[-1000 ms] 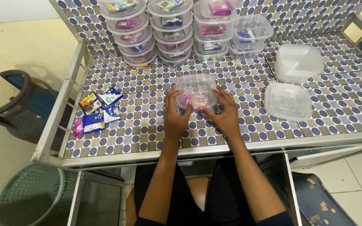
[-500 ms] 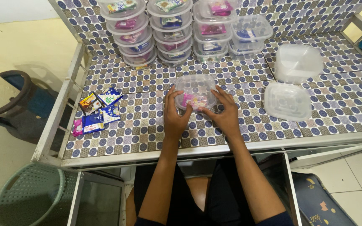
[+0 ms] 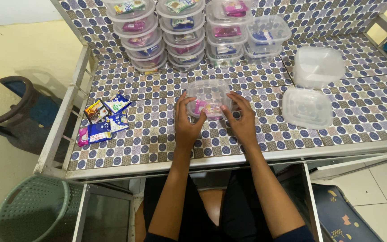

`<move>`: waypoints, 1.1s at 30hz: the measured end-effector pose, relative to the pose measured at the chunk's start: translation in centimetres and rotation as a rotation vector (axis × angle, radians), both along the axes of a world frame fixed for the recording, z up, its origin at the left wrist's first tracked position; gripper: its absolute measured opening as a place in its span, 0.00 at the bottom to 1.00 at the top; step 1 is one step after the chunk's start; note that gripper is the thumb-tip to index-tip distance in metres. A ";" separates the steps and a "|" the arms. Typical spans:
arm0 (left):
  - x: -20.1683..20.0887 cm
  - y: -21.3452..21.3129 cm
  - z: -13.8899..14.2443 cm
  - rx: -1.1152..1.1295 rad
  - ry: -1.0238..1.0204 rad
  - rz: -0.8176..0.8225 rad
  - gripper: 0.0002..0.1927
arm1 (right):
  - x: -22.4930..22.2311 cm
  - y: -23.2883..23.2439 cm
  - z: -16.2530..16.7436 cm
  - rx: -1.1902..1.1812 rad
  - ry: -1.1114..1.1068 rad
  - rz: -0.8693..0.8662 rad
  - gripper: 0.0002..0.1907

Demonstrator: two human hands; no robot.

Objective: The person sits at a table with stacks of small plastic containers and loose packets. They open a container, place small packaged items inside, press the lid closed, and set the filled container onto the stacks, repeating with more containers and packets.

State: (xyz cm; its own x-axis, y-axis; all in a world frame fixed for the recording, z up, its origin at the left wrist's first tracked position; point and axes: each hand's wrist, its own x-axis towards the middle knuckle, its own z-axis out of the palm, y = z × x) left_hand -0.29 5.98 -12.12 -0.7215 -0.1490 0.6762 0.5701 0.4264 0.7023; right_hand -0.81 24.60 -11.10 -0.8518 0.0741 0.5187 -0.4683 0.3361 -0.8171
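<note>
Left hand (image 3: 187, 125) and right hand (image 3: 242, 122) forward, fingers curled inward

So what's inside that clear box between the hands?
Through the lid of the clear box, pink and yellow wrapped packets show. The left hand and right hand cover its near corners, so the count stays unclear.

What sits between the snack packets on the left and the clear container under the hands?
Head view: only bare patterned tabletop lies between the snack packets and the clear container, apart from the left hand resting against the container's left side.
</note>
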 end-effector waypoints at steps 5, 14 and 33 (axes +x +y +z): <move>0.0 0.0 -0.1 0.004 -0.033 0.000 0.25 | 0.0 -0.2 0.2 -0.023 -0.043 -0.038 0.23; 0.0 0.0 -0.2 0.000 -0.020 -0.002 0.25 | -0.4 0.0 -0.6 -0.034 -0.017 -0.028 0.24; 0.2 0.2 0.2 -0.012 0.002 0.029 0.25 | -0.4 0.2 -0.1 -0.006 0.005 -0.001 0.22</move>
